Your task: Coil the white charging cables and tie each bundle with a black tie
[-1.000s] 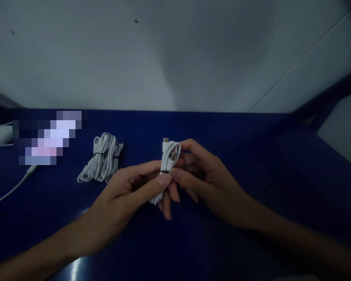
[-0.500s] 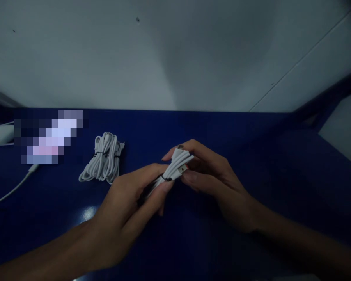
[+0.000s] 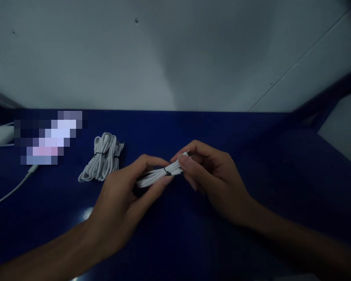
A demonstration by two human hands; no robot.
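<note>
A white USB cable (image 3: 155, 176), folded into a bundle with a black tie round it, is held above the blue table. My left hand (image 3: 125, 191) is closed on the bundle, thumb below and forefinger above, near the tie. At the bundle's right end, my right hand (image 3: 219, 179) pinches the cable ends between thumb and fingers. The connectors there are mostly covered by the right thumb and fingers. To the left lie more white cable bundles (image 3: 101, 162), also tied with black, on the table.
The blue table (image 3: 175, 242) meets a pale wall (image 3: 105, 58) at its back edge. At the left, a blurred-out bright object (image 3: 55, 134) has a white cord (image 3: 14, 193) running from it. A white rounded item (image 3: 1, 134) sits at the far left.
The held cable bundle has turned to lie flatter. My right thumb has moved up over the connector end, hiding the metal plug that showed before.
</note>
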